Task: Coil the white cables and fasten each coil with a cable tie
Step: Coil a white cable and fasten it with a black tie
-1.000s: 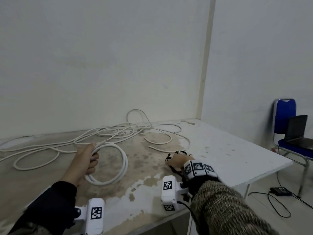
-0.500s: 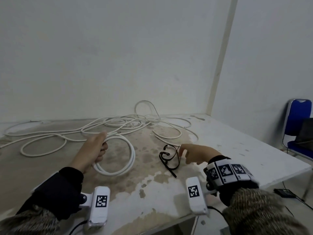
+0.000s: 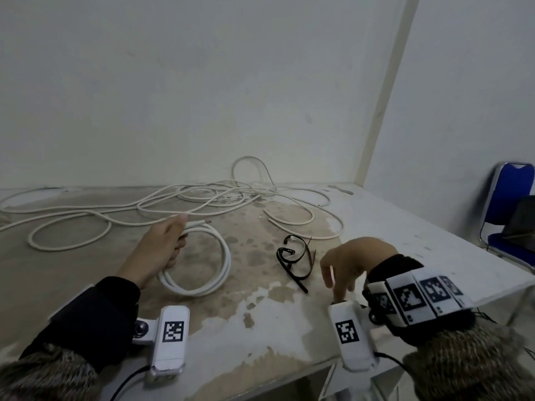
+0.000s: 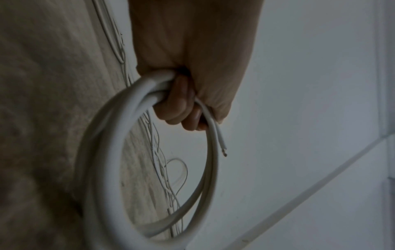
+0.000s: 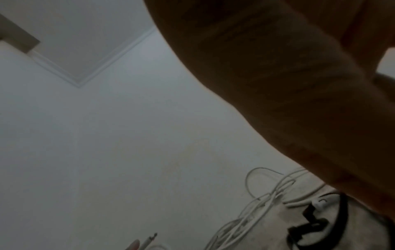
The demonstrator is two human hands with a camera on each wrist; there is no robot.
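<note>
My left hand grips a small coil of white cable at its top; the coil's lower loop lies on the table. In the left wrist view my fingers curl round the coil, and the cut cable end sticks out past them. A bundle of black cable ties lies on the table between my hands; the right wrist view shows the cable ties too. My right hand hovers just right of the ties, fingers hanging loosely, holding nothing.
Several loose white cables sprawl over the back of the stained table, up to the wall. The table's right edge is close to my right wrist. A blue chair with a dark laptop stands beyond it.
My right hand let go of the black cable ties, left them on the table and drew back toward me. The left hand keeps holding the coil, raised slightly.
</note>
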